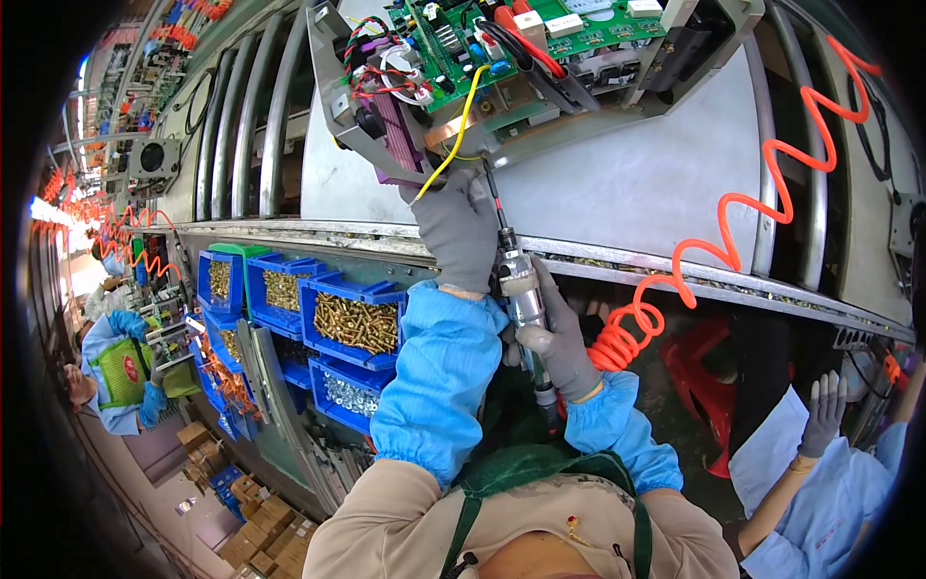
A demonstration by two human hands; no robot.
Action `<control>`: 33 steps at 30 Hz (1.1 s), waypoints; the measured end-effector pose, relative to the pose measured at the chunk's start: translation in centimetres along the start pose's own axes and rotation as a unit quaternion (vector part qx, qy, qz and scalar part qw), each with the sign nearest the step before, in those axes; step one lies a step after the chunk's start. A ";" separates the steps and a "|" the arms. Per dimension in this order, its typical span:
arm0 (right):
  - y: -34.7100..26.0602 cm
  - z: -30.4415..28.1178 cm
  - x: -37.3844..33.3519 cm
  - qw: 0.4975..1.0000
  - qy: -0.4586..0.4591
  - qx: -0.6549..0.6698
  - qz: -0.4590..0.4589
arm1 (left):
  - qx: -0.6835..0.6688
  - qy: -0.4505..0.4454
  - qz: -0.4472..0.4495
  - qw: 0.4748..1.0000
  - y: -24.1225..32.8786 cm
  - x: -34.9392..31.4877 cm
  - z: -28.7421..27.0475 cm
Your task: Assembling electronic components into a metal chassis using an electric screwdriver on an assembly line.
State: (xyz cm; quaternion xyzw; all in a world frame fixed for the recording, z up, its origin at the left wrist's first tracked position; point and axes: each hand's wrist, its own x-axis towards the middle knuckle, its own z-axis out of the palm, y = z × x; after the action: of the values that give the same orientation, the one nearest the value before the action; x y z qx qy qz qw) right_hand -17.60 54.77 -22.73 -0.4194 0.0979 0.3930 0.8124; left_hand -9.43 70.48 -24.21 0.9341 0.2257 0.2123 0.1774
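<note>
My right hand point(561, 340), in a grey glove, is wrapped round a silver air screwdriver point(522, 289). Its long thin bit points away from me, and the tip is at the near edge of a metal chassis point(569, 145). My left hand point(457, 232), also gloved, is close beside the bit at that edge. Its fingers are curled together, and what they grip is hidden. A loose yellow wire point(466, 127) hangs from the chassis over the left fingers. The chassis carries a green circuit board point(579, 41), a purple ribbed part point(400, 145) and several cables.
Blue bins point(355, 323) of brass-coloured screws and silver fasteners stand at the left. A coiled orange air hose point(719, 232) runs along the right. The chassis rests on a pale metal plate point(666, 193) beside rollers point(256, 116). Co-workers point(121, 372) are at both sides; a red stool point(702, 381) stands right.
</note>
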 end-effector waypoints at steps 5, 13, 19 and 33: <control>0.8 0.3 0.3 1.000 0.014 0.000 -0.016 | -0.021 -0.065 -0.020 0.997 0.3 0.2 -0.6; -0.1 0.4 1.1 0.999 0.018 0.019 -0.029 | 0.008 -0.050 -0.003 0.999 -0.3 0.1 -0.3; -5.1 1.1 2.4 0.994 -0.004 0.057 -0.090 | -0.015 -0.057 0.007 0.998 -0.1 -0.4 0.0; -5.6 -4.5 -4.7 0.994 0.070 -0.060 0.060 | -0.281 -0.175 -0.140 0.933 3.6 -0.7 -3.1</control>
State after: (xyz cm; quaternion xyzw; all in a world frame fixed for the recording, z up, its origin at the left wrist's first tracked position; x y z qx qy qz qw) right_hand -15.97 46.86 -19.89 -0.4871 0.1556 0.4164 0.7517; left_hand -10.24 67.80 -20.29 0.8271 0.2509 0.0728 0.4976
